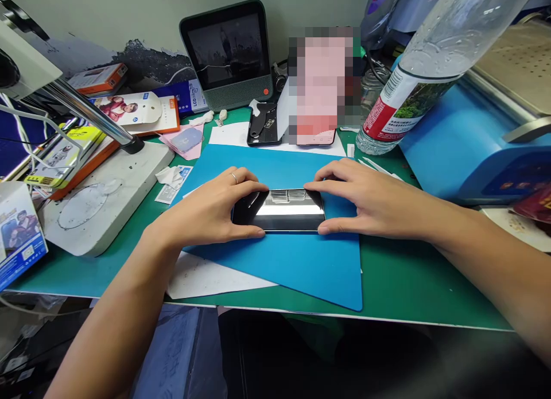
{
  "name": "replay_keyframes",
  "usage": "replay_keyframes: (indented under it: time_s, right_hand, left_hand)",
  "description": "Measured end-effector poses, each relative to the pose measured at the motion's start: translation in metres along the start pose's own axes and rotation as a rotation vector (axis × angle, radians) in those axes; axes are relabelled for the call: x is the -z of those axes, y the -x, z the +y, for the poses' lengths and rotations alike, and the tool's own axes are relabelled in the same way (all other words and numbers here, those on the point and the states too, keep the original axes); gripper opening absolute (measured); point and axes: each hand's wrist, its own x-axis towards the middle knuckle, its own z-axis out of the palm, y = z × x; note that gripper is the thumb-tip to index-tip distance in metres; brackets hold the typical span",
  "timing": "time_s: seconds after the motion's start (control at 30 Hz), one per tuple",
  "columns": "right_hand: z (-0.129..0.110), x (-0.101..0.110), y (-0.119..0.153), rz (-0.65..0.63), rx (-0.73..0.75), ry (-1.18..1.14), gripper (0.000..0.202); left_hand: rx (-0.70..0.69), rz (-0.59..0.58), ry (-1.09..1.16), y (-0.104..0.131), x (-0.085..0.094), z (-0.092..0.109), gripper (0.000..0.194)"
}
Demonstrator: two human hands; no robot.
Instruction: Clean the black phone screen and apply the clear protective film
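A black smartphone (289, 218) with a glossy, reflective screen lies sideways over the blue mat (310, 267). My left hand (217, 206) grips its left end, thumb along the near edge and fingers along the far edge; a ring shows on one finger. At the opposite end my right hand (357, 198) pinches the phone the same way, thumb near and index finger far. Both palms stay off the screen. Whether the phone rests flat on the mat or is slightly raised, I cannot tell.
Behind the mat stand a smart display (228, 54) and a black phone part (264, 123). A water bottle (400, 100) and a blue machine (456, 140) are at the right. On the left are a lamp base (103, 209) and several boxes. White paper (215, 278) sticks out beneath the mat.
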Motion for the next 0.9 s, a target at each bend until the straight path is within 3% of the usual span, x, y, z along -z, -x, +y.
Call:
replay_keyframes:
  time_s: [0.57,0.77,0.9]
  right_hand:
    - [0.0031,-0.0018,-0.0002,-0.002,-0.011,-0.03,0.081]
    - [0.0066,-0.0025,-0.0027,0.014,-0.011,-0.152,0.092]
    - [0.0067,-0.0059,-0.0037,0.037,-0.015,-0.135,0.087]
  left_hand:
    - [-0.015,0.036,-0.064,-0.0002,-0.0016,-0.0036,0.068]
    - [-0.037,0.02,-0.107,-0.0033,0.0015,0.0039,0.075]
    - [-0.057,0.047,-0.167,-0.0044,0.0005,0.0061,0.073]
